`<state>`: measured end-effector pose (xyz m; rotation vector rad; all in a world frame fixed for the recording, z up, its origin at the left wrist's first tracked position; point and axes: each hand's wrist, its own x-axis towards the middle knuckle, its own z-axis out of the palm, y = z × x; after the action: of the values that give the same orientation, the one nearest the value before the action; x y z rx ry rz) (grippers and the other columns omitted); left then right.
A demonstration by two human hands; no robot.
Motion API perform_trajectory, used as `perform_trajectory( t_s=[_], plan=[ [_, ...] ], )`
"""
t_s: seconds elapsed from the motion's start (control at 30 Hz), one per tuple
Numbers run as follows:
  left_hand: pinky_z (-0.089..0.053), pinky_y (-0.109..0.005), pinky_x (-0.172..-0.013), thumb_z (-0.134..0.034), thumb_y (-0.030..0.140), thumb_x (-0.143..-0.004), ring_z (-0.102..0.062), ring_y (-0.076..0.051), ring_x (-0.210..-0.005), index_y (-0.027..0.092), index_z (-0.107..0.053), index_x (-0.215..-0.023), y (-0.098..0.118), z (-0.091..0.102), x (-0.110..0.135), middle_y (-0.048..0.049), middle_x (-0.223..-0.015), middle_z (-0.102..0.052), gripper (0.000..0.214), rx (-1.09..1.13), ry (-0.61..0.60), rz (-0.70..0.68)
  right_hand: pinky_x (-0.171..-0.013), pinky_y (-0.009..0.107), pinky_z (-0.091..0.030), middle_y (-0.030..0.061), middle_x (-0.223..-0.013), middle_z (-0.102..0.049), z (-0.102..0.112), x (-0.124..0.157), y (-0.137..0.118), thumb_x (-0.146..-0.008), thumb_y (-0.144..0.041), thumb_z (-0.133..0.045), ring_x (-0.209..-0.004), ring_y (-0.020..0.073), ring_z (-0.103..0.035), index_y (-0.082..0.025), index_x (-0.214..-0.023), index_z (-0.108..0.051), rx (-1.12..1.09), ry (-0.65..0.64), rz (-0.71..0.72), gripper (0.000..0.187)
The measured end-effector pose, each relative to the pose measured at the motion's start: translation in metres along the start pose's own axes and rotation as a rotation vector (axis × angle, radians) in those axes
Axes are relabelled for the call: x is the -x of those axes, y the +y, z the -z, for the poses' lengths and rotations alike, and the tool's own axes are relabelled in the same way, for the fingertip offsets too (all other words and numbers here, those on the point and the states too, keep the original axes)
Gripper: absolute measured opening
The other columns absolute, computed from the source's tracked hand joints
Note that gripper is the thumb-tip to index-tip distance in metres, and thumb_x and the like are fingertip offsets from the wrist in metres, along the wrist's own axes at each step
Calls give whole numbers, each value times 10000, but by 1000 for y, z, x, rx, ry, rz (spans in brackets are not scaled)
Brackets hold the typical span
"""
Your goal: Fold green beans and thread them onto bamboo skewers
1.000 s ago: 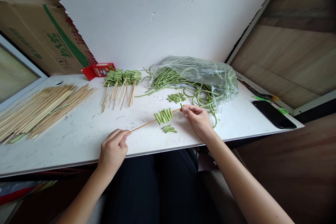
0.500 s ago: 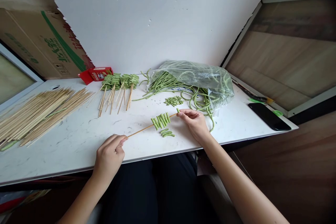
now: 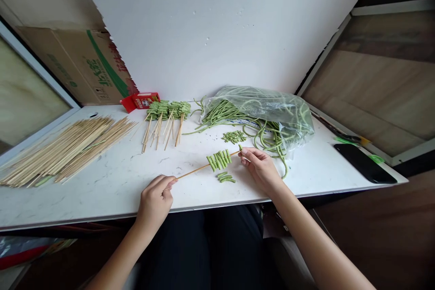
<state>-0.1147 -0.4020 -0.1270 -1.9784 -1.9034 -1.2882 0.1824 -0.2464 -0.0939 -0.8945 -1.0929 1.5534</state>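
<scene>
My left hand [image 3: 156, 200] pinches the near end of a bamboo skewer [image 3: 193, 171] at the table's front edge. Several short green bean pieces [image 3: 219, 160] sit threaded side by side on that skewer. My right hand [image 3: 261, 167] pinches one more bean piece [image 3: 240, 148] against the skewer's far tip. A few loose cut pieces [image 3: 225, 177] lie on the white table [image 3: 112, 181] just below the skewer.
A big heap of bare skewers [image 3: 64, 149] lies at the left. Finished bean skewers [image 3: 166, 118] and a red packet [image 3: 141, 100] sit at the back. A plastic bag of long beans [image 3: 261, 113], a small pile of cut pieces [image 3: 234, 136], a black phone [image 3: 364, 163] at right.
Both hands keep the same grips on the skewer and the bean piece at its tip. Only the camera view has shifted.
</scene>
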Motion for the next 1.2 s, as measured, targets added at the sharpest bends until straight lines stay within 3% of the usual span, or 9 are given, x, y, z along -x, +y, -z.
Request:
perform_trajectory(
  t_s=[0.27,1.2],
  plan=[
    [-541,-238,-715,-411,-16,-909,-692,-146,-754,172,-726,-880,0,1,0,-28,-821,-726,368,26,-5,23,-670,290,-409,-2,-723,-611,-4,3,8,-684,-482,-971,-663,120,-456,-224,-755,-798,4,45,33,319],
    [-545,-255,-727,-430,47,-918,-716,-167,-789,189,-744,-850,-1,3,0,-34,-842,-755,351,9,-38,73,-721,321,-457,20,-852,-708,-5,5,7,-675,-509,-966,-686,130,-524,-242,-762,-806,100,2,90,323]
  ],
)
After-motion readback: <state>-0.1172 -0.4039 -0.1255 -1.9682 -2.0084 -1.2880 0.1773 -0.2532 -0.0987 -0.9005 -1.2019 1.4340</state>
